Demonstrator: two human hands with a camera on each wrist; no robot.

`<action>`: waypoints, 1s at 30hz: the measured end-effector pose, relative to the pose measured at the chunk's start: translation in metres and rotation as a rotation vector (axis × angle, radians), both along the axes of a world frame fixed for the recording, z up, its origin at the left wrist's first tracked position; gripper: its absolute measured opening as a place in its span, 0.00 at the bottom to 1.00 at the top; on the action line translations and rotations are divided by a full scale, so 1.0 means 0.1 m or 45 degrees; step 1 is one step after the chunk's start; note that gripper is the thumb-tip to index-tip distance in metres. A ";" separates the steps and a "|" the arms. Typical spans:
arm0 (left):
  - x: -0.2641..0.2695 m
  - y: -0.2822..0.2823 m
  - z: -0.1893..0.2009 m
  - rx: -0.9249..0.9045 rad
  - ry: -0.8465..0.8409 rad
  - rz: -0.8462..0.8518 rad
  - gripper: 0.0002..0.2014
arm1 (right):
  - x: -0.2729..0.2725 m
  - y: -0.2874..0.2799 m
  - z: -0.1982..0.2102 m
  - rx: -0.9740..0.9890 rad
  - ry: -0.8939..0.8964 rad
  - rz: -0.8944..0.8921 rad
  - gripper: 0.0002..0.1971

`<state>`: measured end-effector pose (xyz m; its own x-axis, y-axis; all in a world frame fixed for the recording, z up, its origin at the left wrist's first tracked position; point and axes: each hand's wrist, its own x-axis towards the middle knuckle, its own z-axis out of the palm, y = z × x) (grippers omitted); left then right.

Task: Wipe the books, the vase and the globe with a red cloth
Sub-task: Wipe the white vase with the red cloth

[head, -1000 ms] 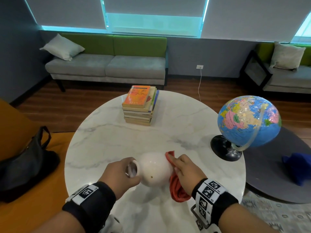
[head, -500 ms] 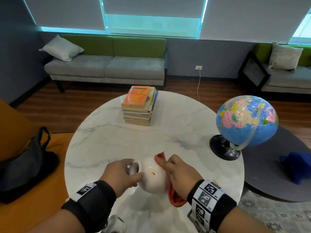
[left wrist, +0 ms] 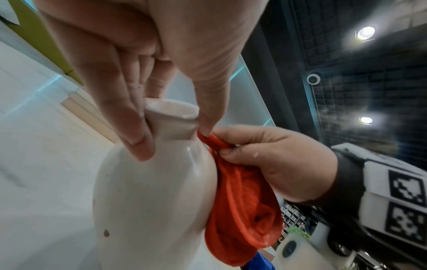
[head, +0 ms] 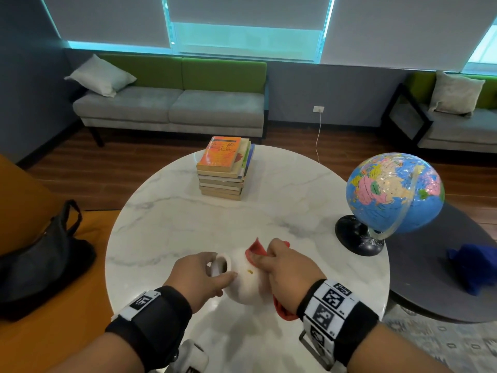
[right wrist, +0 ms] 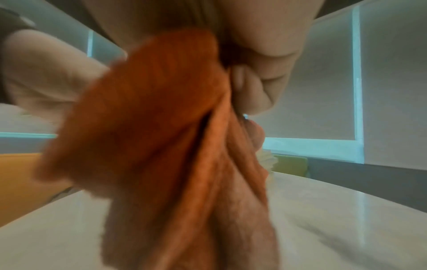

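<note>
On a round marble tabletop, one white vase is pinched at its neck by the left hand, while the right hand grips one red cloth bunched against the vase's side. One stack of about seven books sits at the far edge; the script on its orange top cover is too small to read. One globe stands at the right edge.

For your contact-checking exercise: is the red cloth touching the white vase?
Touching. The left wrist view shows the red cloth pressed flat against the white vase by the right hand, no gap along its side.
</note>
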<state>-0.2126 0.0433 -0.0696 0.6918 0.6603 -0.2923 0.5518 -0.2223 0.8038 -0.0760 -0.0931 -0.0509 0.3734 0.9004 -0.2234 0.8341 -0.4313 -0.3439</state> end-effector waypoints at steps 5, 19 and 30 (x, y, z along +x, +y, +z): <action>0.00 0.01 0.00 0.061 0.024 -0.051 0.12 | -0.03 0.07 -0.04 -0.044 -0.021 0.124 0.19; 0.02 0.05 -0.01 0.024 0.034 -0.042 0.09 | 0.02 -0.10 -0.26 0.172 0.210 -0.110 0.19; 0.01 0.10 -0.01 -0.002 0.028 -0.036 0.07 | 0.07 -0.16 -0.32 0.194 0.170 -0.226 0.16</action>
<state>-0.2112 0.0536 -0.0701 0.7036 0.6400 -0.3087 0.5631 -0.2372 0.7916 -0.0685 -0.1096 -0.0829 0.5050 0.8502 -0.1485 0.6928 -0.5019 -0.5178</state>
